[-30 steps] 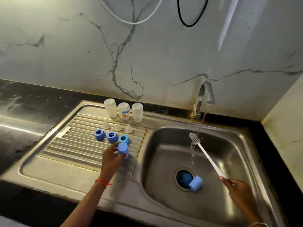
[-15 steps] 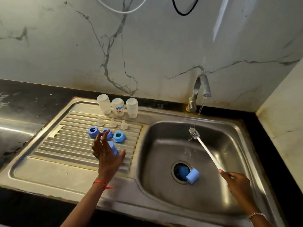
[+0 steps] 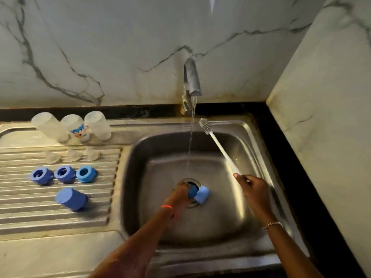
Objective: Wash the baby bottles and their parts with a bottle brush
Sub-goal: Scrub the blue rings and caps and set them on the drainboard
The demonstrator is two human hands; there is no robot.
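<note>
While water runs from the tap (image 3: 191, 83) into the sink (image 3: 230, 227), the person's left hand (image 3: 181, 194) reaches down to the drain (image 3: 190, 180). Its fingers are curled over a dark blue cap (image 3: 193, 191) sitting in the opening and appear to grip it. A pale blue cap (image 3: 202, 194) lies touching that one on its right. The right hand (image 3: 254, 188) has its fingers wrapped round the handle end of the bottle brush (image 3: 217, 146), whose bristle head is raised near the sink's back edge, just beside the stream rather than in it.

On the drainboard (image 3: 40, 213), three bottles (image 3: 77, 127) stand upside down along the back edge. Three clear teats (image 3: 72, 153) lie in front of them, then three blue rings (image 3: 64, 174) in a row, and a third cap (image 3: 71, 199) rests nearer the front edge. Judged from this layout, most pieces look washed and set out to drain. The two caps in the sink seem to be all that is left to scrub and rinse.
</note>
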